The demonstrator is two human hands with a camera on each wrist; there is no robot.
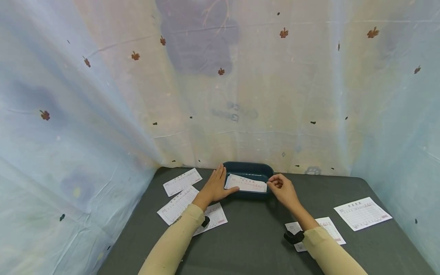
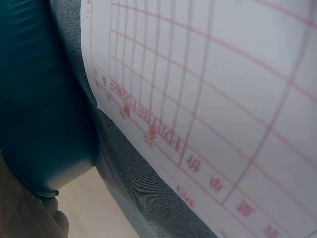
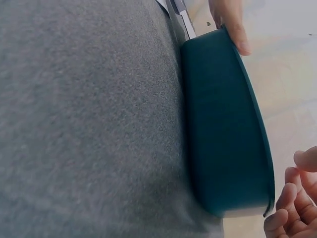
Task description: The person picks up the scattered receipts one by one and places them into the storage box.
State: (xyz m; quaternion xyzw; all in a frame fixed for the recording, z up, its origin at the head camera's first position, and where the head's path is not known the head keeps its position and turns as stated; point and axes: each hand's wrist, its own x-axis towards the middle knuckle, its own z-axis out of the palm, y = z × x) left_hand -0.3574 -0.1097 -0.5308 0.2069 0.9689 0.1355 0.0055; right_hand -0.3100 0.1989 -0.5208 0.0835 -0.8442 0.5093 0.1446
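Observation:
A dark teal plastic basin (image 1: 248, 165) stands at the table's far edge, with printed form slips (image 1: 247, 183) lying in it. My left hand (image 1: 217, 185) rests at the basin's left end, fingers straight and thumb over the near rim. At the right end, my right hand (image 1: 283, 190) has curled fingers, with thumb and forefinger close to the slips' right edge. In the right wrist view, the fingertips (image 3: 292, 191) are just beyond the basin's rim (image 3: 262, 129); whether they pinch a slip cannot be told. A ruled form with red print (image 2: 213, 74) fills much of the left wrist view.
Several loose forms (image 1: 182, 181) lie on the left of the grey table (image 1: 247, 236). Others (image 1: 331, 229) lie partly under the right forearm, and one (image 1: 363, 214) is farther right. A patterned curtain (image 1: 261, 95) hangs behind the table.

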